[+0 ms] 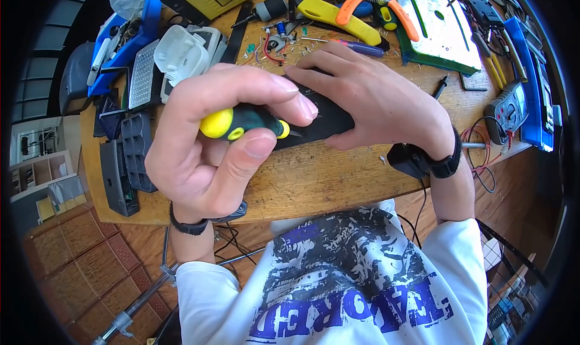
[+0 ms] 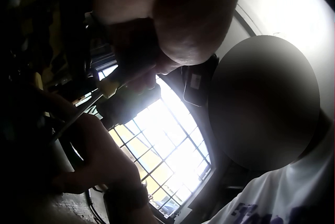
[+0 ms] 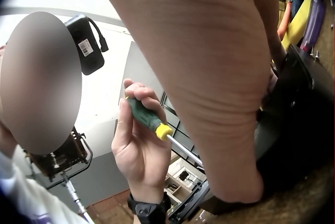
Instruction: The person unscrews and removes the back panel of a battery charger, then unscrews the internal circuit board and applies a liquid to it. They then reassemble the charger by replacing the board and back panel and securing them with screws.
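My left hand (image 1: pixel 199 145) holds a screwdriver (image 1: pixel 246 118) by its dark green handle with yellow ends, fingers and thumb bent round it. In the right wrist view the screwdriver's metal shaft (image 3: pixel 183 149) slants down toward a black box-like case (image 3: pixel 298 124). My right hand (image 1: pixel 386 100) grips that case on the bench, fingers over its far side and thumb at the near edge. Pale lettering shows on the case's top, partly covered by the hands. In the head view the left fingers hide most of the shaft, and the tip is hidden.
Behind the case lie a yellow utility knife (image 1: pixel 341 20), orange-handled pliers (image 1: pixel 350 8) and a purple-handled screwdriver (image 1: pixel 365 49). A multimeter (image 1: pixel 507 110) stands at the right. Grey plastic trays (image 1: pixel 138 142) and an open white case (image 1: pixel 181 52) crowd the left. Small scraps litter the wooden bench (image 1: pixel 302 182).
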### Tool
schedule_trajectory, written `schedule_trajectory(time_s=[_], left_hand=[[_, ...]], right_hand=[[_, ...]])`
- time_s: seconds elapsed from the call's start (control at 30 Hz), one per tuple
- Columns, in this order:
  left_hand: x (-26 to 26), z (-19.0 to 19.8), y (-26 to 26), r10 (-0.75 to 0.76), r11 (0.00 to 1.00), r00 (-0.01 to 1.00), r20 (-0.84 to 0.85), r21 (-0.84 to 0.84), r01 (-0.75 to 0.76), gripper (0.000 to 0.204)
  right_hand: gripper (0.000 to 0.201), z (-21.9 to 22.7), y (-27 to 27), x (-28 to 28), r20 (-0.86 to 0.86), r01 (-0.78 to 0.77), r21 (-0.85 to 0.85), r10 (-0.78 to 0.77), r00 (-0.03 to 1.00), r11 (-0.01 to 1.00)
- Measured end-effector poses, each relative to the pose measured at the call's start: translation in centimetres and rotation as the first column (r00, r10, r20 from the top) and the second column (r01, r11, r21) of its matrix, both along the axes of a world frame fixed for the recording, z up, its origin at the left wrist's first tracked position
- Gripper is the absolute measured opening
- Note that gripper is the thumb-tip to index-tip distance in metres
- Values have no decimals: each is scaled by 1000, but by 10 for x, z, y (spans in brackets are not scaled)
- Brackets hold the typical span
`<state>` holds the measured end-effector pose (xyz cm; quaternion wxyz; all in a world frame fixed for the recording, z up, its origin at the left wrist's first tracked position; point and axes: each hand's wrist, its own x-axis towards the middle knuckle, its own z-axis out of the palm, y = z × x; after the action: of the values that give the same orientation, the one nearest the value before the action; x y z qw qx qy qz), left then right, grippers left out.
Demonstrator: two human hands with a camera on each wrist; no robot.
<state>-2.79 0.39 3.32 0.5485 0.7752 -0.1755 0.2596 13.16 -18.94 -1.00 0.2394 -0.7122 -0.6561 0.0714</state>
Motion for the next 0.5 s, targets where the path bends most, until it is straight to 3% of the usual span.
schedule_trajectory(time_s=[0.5], left_hand=[[1,0,7,79,997,995,-61,-21,-80,49]], right_hand=[[89,0,-1,-1,5,3,8,-3,1000,1000]])
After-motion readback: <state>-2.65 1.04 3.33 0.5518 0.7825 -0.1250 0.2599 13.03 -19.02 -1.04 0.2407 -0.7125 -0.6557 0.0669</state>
